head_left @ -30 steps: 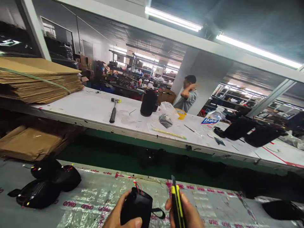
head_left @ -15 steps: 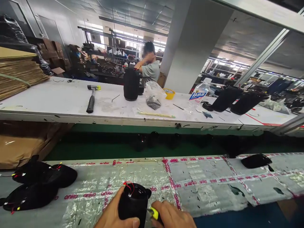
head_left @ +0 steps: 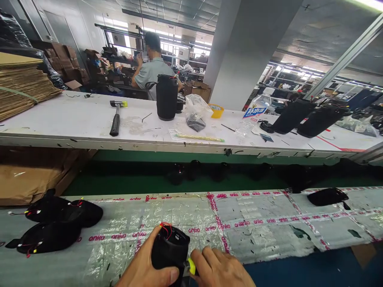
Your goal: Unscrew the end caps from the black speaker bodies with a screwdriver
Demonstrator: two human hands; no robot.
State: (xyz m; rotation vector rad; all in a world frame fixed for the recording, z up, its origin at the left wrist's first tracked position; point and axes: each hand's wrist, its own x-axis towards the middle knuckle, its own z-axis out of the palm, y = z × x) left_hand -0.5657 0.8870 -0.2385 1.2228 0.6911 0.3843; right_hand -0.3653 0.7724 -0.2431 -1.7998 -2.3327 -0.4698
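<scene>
Upright at the bottom middle is a black fabric-covered speaker body [head_left: 169,255], with thin red wires coming out of its open top. My left hand [head_left: 146,263] is wrapped round its left side, thumb across the front. In my right hand [head_left: 220,267] is a small utility knife [head_left: 192,266] with a yellow end, most of it hidden by the fingers. Its short metal tip is against or very close to the speaker body's right side; I cannot tell whether it cuts in.
Several similar black speaker bodies [head_left: 49,237] lie on the left of the plastic-covered bench [head_left: 119,215], another [head_left: 327,197] on the right. The white shelf [head_left: 74,119] beyond bears a hammer [head_left: 116,119], a bottle [head_left: 254,111] and a tape roll [head_left: 217,111]. A person [head_left: 158,65] is behind it.
The speaker body has tilted a little, and my right hand with the knife has shifted slightly along its right side. The person behind has moved left and turned away. The camera view has shifted slightly.
</scene>
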